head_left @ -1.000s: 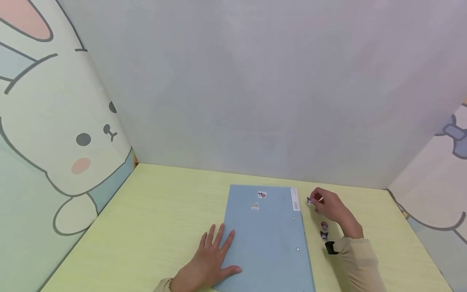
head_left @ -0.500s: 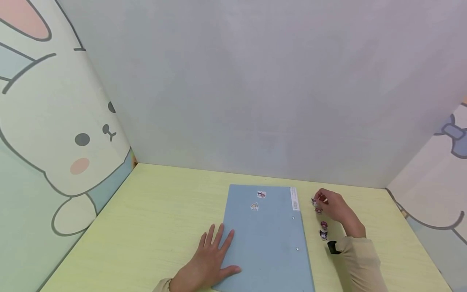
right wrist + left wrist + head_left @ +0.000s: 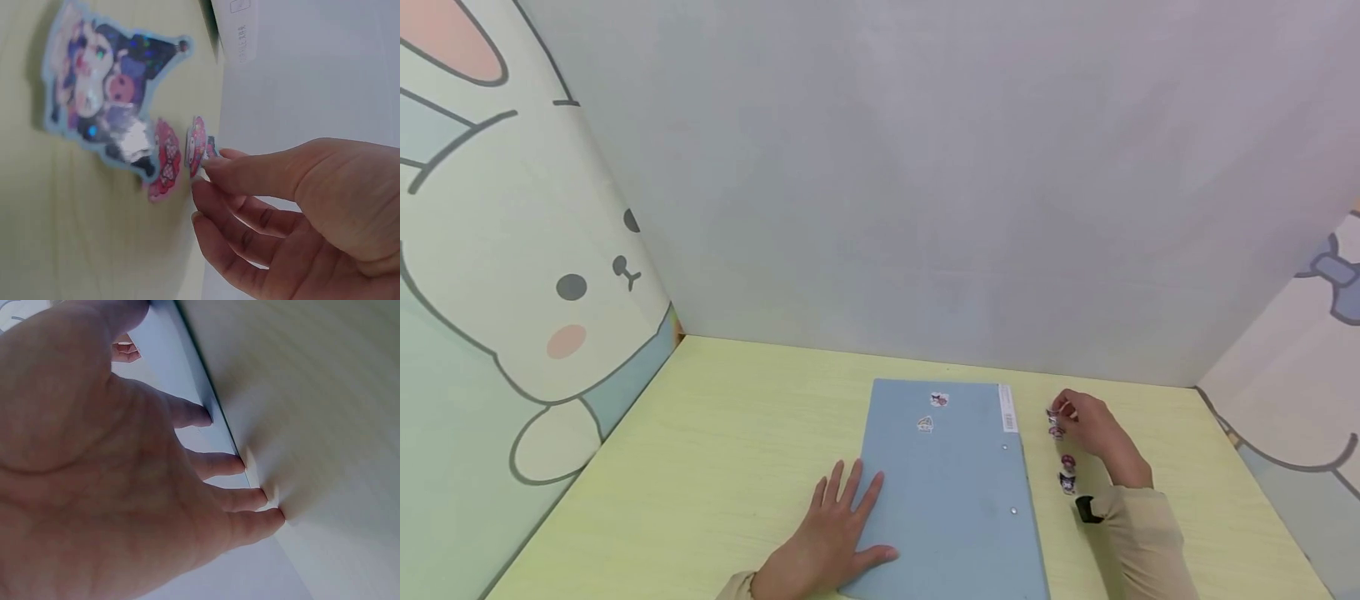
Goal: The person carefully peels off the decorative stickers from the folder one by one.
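Observation:
My left hand (image 3: 827,533) lies flat with spread fingers across the left edge of a blue clipboard-sized board (image 3: 947,492); in the left wrist view its fingertips (image 3: 225,464) reach past the board's edge. Beyond the board's right side, my right hand (image 3: 1093,429) pinches a small dark cartoon sticker (image 3: 1052,413) between thumb and fingers, low over the table. A pink sticker (image 3: 1057,433) is right beside it. In the right wrist view the thumb covers part of the dark sticker (image 3: 211,146), behind the pink sticker (image 3: 196,147).
Nearer on the table (image 3: 737,433) lie a red-topped sticker (image 3: 1068,463) and another dark sticker (image 3: 1067,483). Two stickers, one upper (image 3: 939,400) and one lower (image 3: 925,424), are on the board, left of its white barcode label (image 3: 1008,408). A grey wall (image 3: 910,208) stands behind.
My right hand has moved slightly right with the dark sticker, bringing it close to the pink one. The left hand and the board have stayed in place.

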### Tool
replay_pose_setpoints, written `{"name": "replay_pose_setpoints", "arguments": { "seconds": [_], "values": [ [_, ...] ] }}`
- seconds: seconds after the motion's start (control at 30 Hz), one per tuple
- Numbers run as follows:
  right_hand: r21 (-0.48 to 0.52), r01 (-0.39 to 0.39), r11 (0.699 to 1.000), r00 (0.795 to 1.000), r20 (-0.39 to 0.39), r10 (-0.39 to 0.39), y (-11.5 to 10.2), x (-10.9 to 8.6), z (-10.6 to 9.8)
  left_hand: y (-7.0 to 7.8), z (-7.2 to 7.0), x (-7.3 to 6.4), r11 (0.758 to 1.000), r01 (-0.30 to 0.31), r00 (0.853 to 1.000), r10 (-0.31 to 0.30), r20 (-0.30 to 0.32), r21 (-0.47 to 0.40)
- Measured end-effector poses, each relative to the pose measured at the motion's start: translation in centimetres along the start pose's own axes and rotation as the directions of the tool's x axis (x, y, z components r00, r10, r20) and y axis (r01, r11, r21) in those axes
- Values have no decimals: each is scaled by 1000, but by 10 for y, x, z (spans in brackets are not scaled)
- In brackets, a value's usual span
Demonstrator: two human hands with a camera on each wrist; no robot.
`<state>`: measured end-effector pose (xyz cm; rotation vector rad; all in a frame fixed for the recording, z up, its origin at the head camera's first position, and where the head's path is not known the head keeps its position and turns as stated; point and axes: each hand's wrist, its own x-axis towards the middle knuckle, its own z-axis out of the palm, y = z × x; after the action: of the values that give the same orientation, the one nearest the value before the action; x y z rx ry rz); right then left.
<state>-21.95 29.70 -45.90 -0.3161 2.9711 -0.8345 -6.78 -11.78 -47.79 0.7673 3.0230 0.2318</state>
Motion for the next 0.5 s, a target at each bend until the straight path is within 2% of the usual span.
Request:
{"name": "replay_pose_setpoints", "arguments": {
  "seconds": [0.13,0.33,0.5],
  "values": [
    [-3,3,1000,1000,-4,-3,1,1,1,-1,3,0,1000,-3,1000,3,-12,-1],
    [-10,-18,1000,1000,-11,18,1,0,2,2,-3,0,1000,15,1000,-15,26,2],
    [-10,-34,999,999,-18,34,0,-2,1,2,-3,0,1000,8,1000,-8,16,23]
  ]
}}
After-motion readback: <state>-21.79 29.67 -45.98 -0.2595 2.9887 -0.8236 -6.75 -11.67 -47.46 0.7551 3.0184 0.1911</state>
